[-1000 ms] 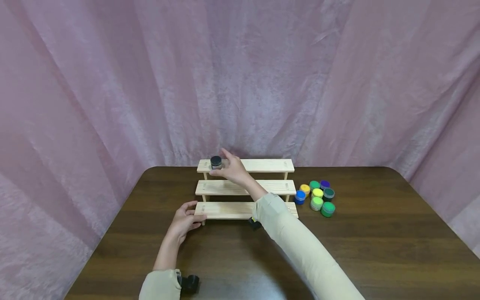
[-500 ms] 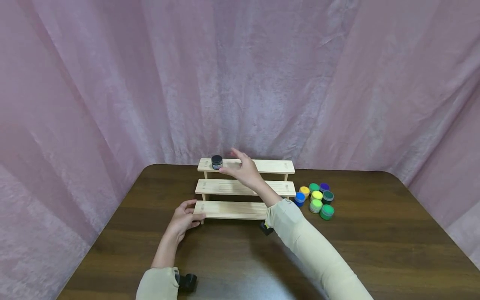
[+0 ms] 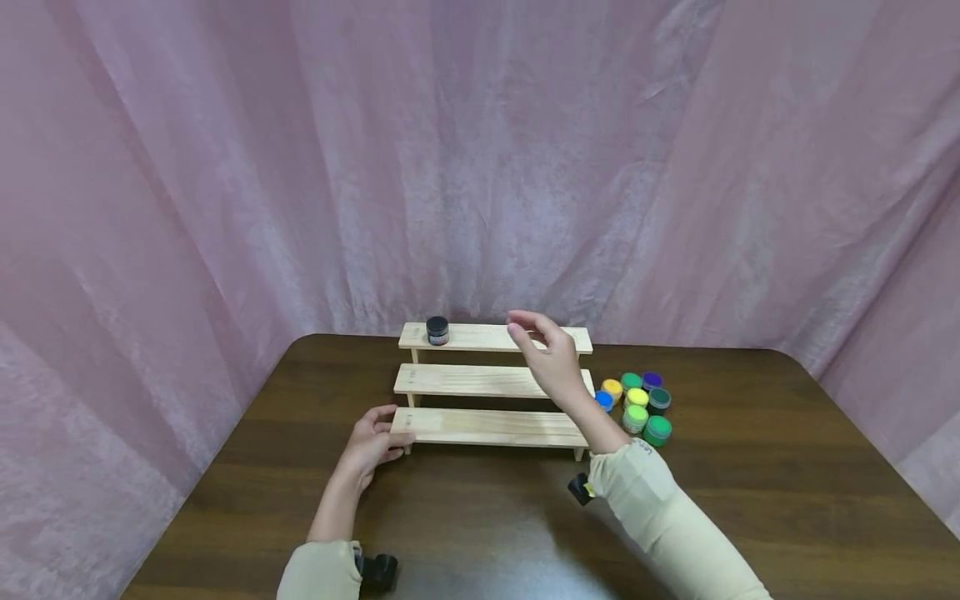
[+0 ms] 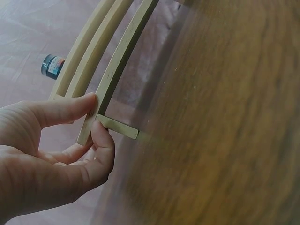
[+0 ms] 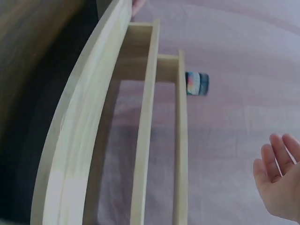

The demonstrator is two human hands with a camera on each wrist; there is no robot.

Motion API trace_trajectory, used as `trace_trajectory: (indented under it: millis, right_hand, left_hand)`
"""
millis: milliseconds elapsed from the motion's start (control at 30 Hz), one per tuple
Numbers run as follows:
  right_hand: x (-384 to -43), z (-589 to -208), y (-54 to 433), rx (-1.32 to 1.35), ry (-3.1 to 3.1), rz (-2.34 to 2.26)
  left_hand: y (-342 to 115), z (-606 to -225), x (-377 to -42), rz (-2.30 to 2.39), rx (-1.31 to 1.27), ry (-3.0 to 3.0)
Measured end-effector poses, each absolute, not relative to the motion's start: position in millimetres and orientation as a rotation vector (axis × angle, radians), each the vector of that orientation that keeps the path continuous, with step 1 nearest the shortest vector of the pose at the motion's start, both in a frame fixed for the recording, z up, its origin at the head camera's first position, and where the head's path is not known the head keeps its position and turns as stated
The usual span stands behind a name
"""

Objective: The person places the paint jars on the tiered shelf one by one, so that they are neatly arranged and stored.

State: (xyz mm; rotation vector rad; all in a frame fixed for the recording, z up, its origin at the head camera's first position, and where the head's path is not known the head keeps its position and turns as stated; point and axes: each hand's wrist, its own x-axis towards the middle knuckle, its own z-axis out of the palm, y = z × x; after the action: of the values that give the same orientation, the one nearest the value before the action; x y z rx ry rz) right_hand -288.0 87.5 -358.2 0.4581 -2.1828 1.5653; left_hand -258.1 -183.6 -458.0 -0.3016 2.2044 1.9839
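Gripping the lowest shelf by its left end, the left hand is pressing its thumb on the upper face while a curled finger is tucking in below, next to the short leg; this hold is probably serving to keep the light wooden rack from sliding. Beyond that hand, the black-lidded jar is standing upright toward the left end of the top shelf, apparently being given a spot away from the board's edges so that it is sitting steady, with part of its label facing the person.

Well to the right of the jar, the right hand is hovering above the rack, released and holding nothing, thumb and fingers parted in a loose curve. Just right of its wrist, small coloured jars are clustering on the table, seemingly being kept within easy reach of that arm; the blue one is partly hiding behind it. A pink curtain is hanging beyond both hands.
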Motion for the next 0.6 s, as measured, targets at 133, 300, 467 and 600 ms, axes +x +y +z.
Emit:
trace_trajectory:
  millis: [133, 300, 467, 600]
  right_hand:
    - [-280, -355, 114, 0.394, -2.115, 1.604]
    - [-271, -354, 142, 0.277, -2.058, 1.713]
    - [-263, -357, 163, 0.163, -2.025, 1.752]
    - [-255, -365, 180, 0.044, -2.063, 1.682]
  left_hand:
    - [-182, -458, -258, 1.979, -0.304, 2.214]
    - [-185, -457, -258, 1.954, -0.299, 2.219]
    - [-189, -453, -258, 1.956, -0.295, 2.234]
    - [-189, -453, -256, 1.957, -0.299, 2.225]
